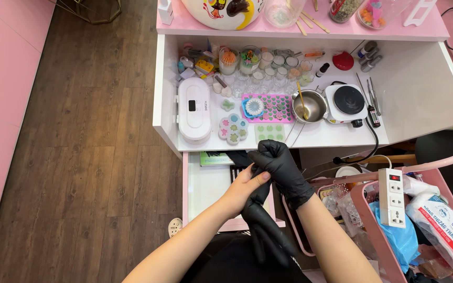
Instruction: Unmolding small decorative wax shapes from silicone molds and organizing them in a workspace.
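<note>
My left hand (243, 187) is bare and closed on a loose black glove (264, 226), which hangs limp below it towards my lap. My right hand (278, 161) wears a black glove up to the wrist. Its fingers curl over the fingertips of my left hand and pinch the top of the loose glove. Both hands meet just in front of the white desk's (425, 89) front edge, above an open pink-edged drawer (205, 183).
On the desk stand a white box-shaped device (194, 109), flower-shaped silicone moulds (233, 128), a pink mould tray (274, 107), a metal pot with a wooden stick (310, 106), a small hot plate (348, 100) and several little jars. A pink cart with a power strip (392, 196) stands at the right. Wooden floor lies to the left.
</note>
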